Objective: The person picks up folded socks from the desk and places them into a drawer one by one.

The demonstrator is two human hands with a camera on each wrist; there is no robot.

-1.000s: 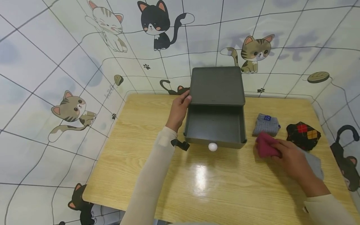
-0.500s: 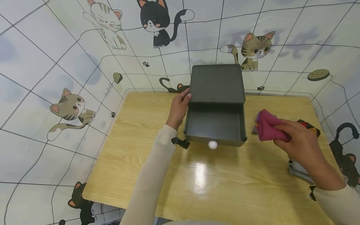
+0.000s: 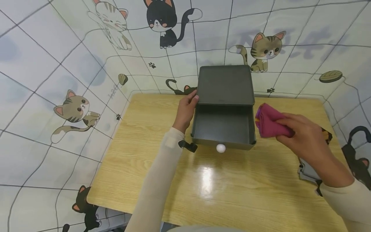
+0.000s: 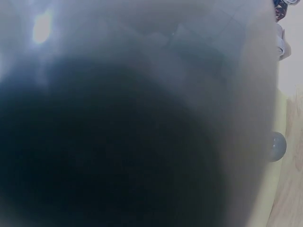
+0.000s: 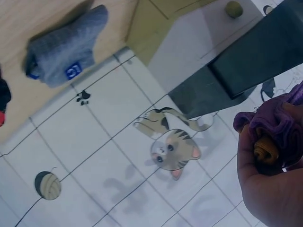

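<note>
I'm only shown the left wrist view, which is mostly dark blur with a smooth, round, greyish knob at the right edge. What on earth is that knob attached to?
Observer: The head view shows the knob on the front of a dark grey, open-topped drawer, pulled out of a boxy dark grey case.
Operator: Oh! And where is the bare left hand itself?
Observer: The left hand is touching the left side of the case.
Operator: Is the other hand just waiting about?
Observer: No, the right hand holds a soft, rolled magenta fabric bundle, outside the drawer on its right.
</note>
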